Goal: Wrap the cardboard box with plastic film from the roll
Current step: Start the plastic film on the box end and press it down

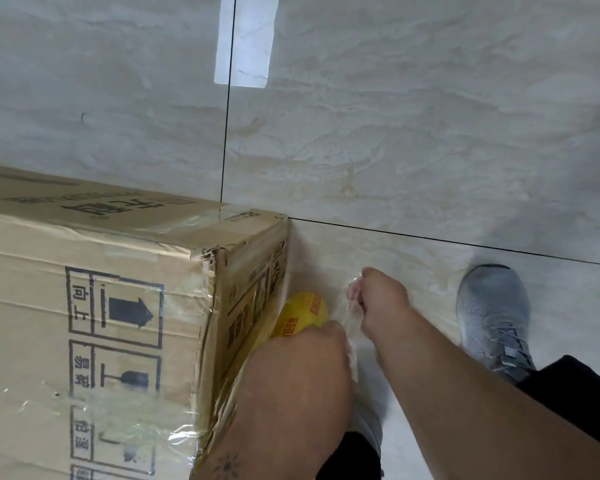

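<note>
I see the big cardboard box (94, 306) on the floor (395, 133), with some film already on it. My left hand (321, 341) curls over the yellow roll (300, 315) right beside the box, to keep it steady. My right hand (374, 299) pinches a bunch of plastic film (355, 327), so I can pull it tight, I think.

The floor (413, 133) is pale, marble-look tile with thin dark grout lines, one running down from the top centre and another crossing toward the right edge. A bright rectangular glare sits at top centre. The cardboard box (94, 306) stands on it at lower left, a grey sneaker (492, 313) at the right.
</note>
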`<state>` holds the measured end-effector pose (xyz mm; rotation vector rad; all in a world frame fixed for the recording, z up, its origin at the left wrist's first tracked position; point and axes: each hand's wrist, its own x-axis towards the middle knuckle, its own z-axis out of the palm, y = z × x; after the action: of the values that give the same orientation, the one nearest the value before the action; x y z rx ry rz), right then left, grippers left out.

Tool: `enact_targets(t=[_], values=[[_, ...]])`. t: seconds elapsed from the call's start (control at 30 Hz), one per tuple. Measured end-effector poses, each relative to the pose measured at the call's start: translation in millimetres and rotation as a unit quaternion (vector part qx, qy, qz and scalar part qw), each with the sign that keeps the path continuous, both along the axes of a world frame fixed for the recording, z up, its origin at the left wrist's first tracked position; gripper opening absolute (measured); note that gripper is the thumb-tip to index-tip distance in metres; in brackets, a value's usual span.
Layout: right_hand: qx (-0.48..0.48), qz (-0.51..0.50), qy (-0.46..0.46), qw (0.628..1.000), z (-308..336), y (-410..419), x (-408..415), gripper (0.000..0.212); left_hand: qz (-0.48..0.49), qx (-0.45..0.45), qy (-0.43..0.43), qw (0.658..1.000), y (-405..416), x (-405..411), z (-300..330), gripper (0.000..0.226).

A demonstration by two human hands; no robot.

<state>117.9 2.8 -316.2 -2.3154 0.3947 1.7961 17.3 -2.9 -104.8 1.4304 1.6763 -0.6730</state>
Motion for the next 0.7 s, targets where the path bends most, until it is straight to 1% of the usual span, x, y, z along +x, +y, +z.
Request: enact_targets(t=[0.03,0.1,0.13,0.2,0.23,0.3,0.33,0.4,0.5,0.6,0.7], values=[[0.0,-0.007,0.026,1.0,2,6,-3,0.025,0.014,0.015,0.008,1.0,1,-3,0,0.016],[0.002,0.011,0.059,0.998,2,21,-9,0.028,0.06,0.07,0.023,0.995,12,-11,9,0.02],[0.006,0.025,0.063,0.998,1,29,-12,0.025,0.066,0.087,0.033,0.994,15,-16,15,0.022],[0.009,0.041,0.06,0.997,0,43,-21,0.014,0.07,0.138,0.028,0.988,15,-21,16,0.026],[0.009,0.04,0.06,0.997,0,47,-25,0.011,0.07,0.124,0.036,0.989,15,-20,17,0.026],[0.011,0.03,0.063,0.997,-1,48,-33,0.013,0.105,0.149,0.061,0.981,13,-25,16,0.023],[0.012,0.023,0.066,0.998,-1,47,-37,0.017,0.112,0.169,0.073,0.977,12,-27,15,0.022],[0.011,0.0,0.064,0.998,1,45,-45,0.023,0.108,0.204,0.087,0.969,12,-29,18,0.021],[0.028,-0.045,0.054,0.997,6,42,-56,0.021,0.101,0.22,0.11,0.964,12,-29,20,0.021],[0.053,-0.097,0.061,0.992,9,37,-66,0.022,0.086,0.246,0.137,0.956,15,-32,21,0.029],[0.052,-0.16,0.062,0.984,10,34,-77,0.02,0.059,0.279,0.164,0.944,22,-31,26,0.033]])
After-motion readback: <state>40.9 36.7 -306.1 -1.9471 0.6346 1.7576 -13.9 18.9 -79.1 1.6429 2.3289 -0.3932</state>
